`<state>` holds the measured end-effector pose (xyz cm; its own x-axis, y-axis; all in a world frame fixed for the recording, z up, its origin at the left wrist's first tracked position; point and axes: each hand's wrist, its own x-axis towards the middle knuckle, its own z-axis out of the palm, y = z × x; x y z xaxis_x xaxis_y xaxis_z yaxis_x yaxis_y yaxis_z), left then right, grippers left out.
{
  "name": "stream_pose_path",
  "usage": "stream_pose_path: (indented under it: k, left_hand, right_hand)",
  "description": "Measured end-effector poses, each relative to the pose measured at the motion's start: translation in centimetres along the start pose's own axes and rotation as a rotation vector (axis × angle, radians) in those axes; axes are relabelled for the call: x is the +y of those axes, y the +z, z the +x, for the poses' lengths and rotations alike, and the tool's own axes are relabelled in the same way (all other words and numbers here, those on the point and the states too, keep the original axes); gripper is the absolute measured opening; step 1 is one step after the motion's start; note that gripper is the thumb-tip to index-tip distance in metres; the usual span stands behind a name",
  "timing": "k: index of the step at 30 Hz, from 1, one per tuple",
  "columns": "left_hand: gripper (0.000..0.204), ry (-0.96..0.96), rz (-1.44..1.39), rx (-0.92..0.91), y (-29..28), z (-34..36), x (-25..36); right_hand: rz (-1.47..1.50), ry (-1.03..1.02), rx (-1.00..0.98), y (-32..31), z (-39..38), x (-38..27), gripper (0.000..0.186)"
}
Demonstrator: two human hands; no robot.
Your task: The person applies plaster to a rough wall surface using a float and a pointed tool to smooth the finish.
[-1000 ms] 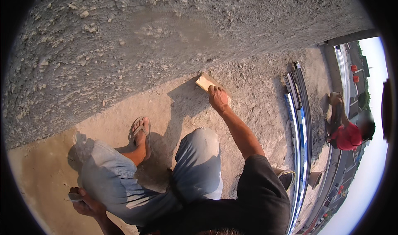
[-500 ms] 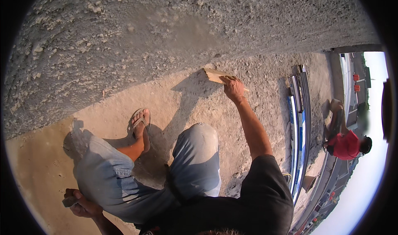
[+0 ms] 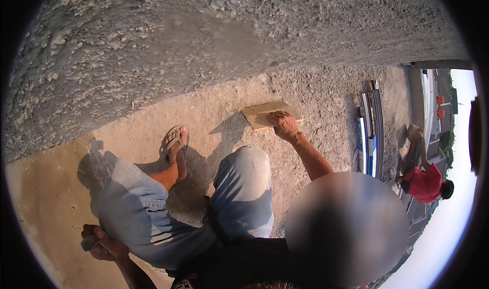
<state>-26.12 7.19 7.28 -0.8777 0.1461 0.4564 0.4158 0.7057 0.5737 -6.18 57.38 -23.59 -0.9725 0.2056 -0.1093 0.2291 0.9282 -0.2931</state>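
My right hand (image 3: 285, 126) grips a wooden float (image 3: 259, 115), a flat tan board with its broad face showing. Fingers curl over its middle, hiding any handle. The board is apart from the rough grey plastered wall (image 3: 331, 44), above the sandy ground. A smoother, damp-looking patch (image 3: 214, 37) marks the wall. At the lower left, beside my bent knee, my left hand (image 3: 109, 247) is closed round a small grey block (image 3: 90, 242); its exact kind cannot be made out.
My sandalled foot (image 3: 176, 144) is on the sandy ground (image 3: 204, 105). Long metal and blue-white profiles (image 3: 372, 131) lie to the right. Farther right, a person in a red shirt (image 3: 425, 183) bends over. A round blur hides the lower right, including my upper arm.
The float has moved slightly left and nearer me. It has turned from nearly edge-on to show its broad face. My left hand still holds the grey block, shifted slightly right.
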Motion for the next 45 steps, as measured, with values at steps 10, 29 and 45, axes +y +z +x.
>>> stream_pose_path:
  k: [10,29,45]
  left_hand:
    - [0.03,-0.139,0.02,0.068,0.2,0.1,0.6]
    - [0.059,-0.186,0.141,-0.029,2.0,2.7,-1.9]
    - [0.041,0.159,0.275,-0.022,3.9,6.2,-3.8]
  right_hand:
    - [-0.05,0.027,0.069,0.1,5.7,-2.3,0.039]
    - [-0.118,0.477,0.203,-2.2,-18.8,1.9,0.036]
    - [0.229,0.896,-0.063,1.0,-37.4,-1.3,0.037]
